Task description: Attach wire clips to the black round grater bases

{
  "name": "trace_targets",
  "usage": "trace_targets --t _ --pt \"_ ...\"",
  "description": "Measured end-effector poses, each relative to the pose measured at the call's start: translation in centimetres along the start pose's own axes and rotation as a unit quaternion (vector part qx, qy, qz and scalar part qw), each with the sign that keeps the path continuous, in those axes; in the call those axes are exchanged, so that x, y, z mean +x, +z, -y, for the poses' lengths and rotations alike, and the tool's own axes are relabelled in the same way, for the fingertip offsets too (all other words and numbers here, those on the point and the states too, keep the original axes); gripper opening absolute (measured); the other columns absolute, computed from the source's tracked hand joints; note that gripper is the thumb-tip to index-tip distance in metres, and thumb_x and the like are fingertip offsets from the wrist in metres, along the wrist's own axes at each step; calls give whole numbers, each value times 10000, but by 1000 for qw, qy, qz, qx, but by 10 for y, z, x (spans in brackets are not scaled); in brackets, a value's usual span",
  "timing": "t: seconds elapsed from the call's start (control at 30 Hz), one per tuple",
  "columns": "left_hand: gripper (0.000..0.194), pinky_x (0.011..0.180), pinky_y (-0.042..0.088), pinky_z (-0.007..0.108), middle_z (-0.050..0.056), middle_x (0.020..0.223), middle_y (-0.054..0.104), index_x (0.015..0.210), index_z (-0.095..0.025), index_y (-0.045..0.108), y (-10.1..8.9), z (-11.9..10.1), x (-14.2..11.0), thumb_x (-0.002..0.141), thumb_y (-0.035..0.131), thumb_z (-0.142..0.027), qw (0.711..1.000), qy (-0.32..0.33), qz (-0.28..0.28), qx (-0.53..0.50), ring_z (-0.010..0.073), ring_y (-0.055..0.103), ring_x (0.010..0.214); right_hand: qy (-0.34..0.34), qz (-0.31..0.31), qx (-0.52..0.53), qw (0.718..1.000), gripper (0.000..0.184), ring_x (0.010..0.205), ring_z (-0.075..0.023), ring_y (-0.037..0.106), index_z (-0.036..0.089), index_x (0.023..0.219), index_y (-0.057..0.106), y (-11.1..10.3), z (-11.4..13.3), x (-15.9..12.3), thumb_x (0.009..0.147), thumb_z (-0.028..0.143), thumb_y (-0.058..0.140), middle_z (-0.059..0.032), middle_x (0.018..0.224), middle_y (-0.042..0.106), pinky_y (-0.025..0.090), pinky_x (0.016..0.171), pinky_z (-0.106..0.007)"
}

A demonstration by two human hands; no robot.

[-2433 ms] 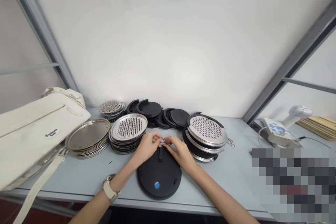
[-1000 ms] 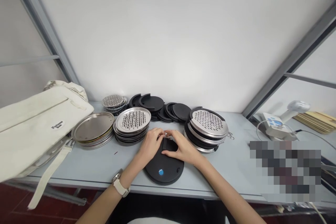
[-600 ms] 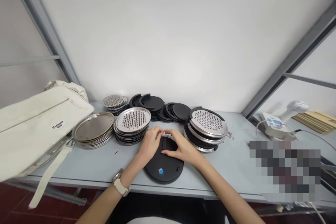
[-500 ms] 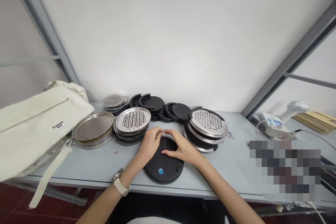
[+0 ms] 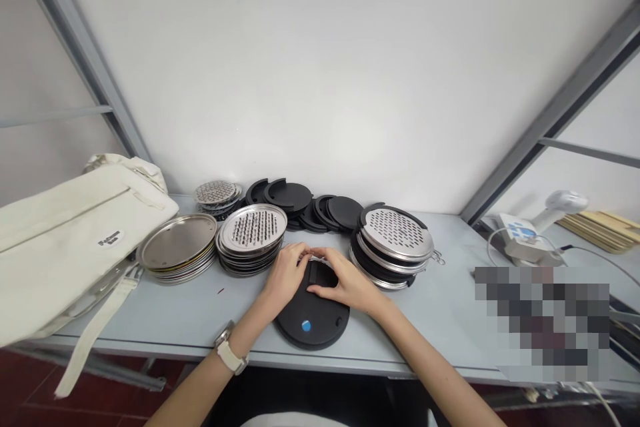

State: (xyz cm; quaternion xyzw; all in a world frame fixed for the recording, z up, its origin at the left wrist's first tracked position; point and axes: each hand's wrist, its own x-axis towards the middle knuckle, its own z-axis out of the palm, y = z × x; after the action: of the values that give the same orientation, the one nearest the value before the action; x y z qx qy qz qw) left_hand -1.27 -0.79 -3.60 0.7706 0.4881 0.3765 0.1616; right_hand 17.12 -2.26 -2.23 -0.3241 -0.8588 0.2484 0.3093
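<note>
A round black plastic disc [image 5: 313, 327] with a blue sticker and a raised strip lies flat near the table's front edge. At its far rim a small metal wire clasp [image 5: 317, 257] is mostly covered by fingers. My left hand [image 5: 289, 271] is closed there, thumb and fingertips pinched on the clasp. My right hand [image 5: 346, 280] curves over the right side of the disc, its thumb on the face and its fingers at the far rim by the clasp. Both sets of fingertips nearly meet. Left of them stands a stack of metal grater discs [image 5: 253, 228].
Smooth metal discs [image 5: 177, 240] are piled at left beside a cream bag [image 5: 75, 233]. Black round holders [image 5: 290, 197] lie along the wall. At right stand stacked graters with black holders [image 5: 397, 233] and a white scanner on a stand [image 5: 525, 240]. The table edge [image 5: 350, 365] runs close in front.
My right thumb has come down from the clasp onto the disc's face. The view has shifted a little. Over the last second the hands have hardly moved, with the clasp now more covered.
</note>
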Motion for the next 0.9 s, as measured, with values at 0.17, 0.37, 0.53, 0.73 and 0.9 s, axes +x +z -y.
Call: trace_targets --t 0.17,0.37,0.53,0.73,0.9 --pt "145 777 467 328 51 861 668 845 -161 633 1 1 -1 869 513 -84 1000 1 7 7 204 623 840 5 5 0 1000 599 1217 -244 509 237 1323 411 -1 0 0 820 381 703 -98 1291 533 427 1042 -427" --pt "163 784 459 343 64 864 670 845 -152 633 1 0 -1 889 488 -93 1000 2 15 14 215 625 847 4 4 11 1000 591 1222 -241 502 237 1322 403 0 -1 1 830 382 694 -98 1291 522 415 1056 -438" --pt "168 765 450 317 47 848 666 821 -165 620 0 -1 -1 880 490 -78 1000 6 19 15 201 621 837 4 -1 20 1000 567 1199 -245 511 240 1303 409 2 -2 1 835 405 684 -97 1258 523 425 1041 -449" --pt "165 757 451 318 45 841 663 815 -166 623 0 -1 -1 871 495 -79 1000 7 19 20 199 611 821 8 4 20 1000 557 1165 -245 523 244 1301 415 2 0 1 840 413 678 -94 1228 528 437 1020 -453" --pt "167 772 457 333 49 844 661 831 -164 623 1 -1 -1 876 485 -82 1000 6 17 23 206 610 831 4 9 28 1000 531 1170 -240 514 233 1297 410 3 -1 1 853 383 662 -95 1223 519 427 1028 -446"
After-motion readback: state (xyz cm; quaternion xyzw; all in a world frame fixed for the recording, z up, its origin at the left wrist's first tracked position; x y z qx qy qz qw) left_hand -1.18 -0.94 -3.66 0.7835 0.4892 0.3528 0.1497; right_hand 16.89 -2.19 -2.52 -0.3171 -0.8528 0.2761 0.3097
